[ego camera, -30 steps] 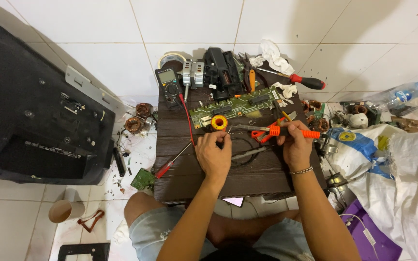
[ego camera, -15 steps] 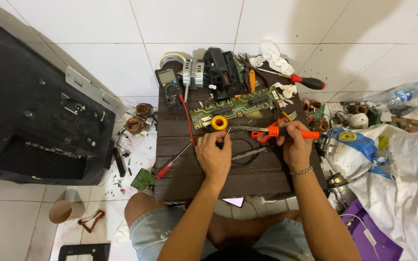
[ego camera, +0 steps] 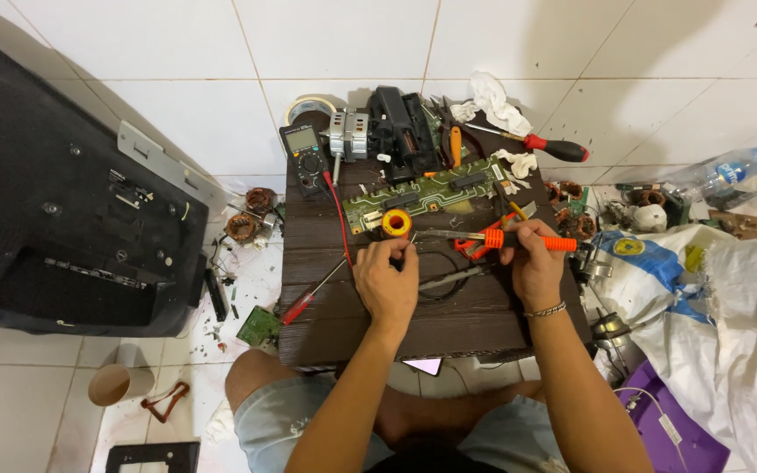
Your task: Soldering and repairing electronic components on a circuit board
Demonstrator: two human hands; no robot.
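My right hand (ego camera: 529, 261) grips a soldering iron with an orange handle (ego camera: 527, 240); its metal tip points left across the dark wooden board (ego camera: 449, 307). My left hand (ego camera: 387, 278) pinches a small thin part, perhaps solder wire, just below a yellow solder spool (ego camera: 396, 222). A long green circuit board (ego camera: 427, 194) lies just beyond both hands. A black cable loops on the board between my hands.
A multimeter (ego camera: 307, 158) with a red lead, a small motor (ego camera: 346, 136), a black part, pliers and a red-handled screwdriver (ego camera: 554, 147) crowd the board's far end. A big black television back (ego camera: 63, 210) lies at left. Bags and copper coils lie at right.
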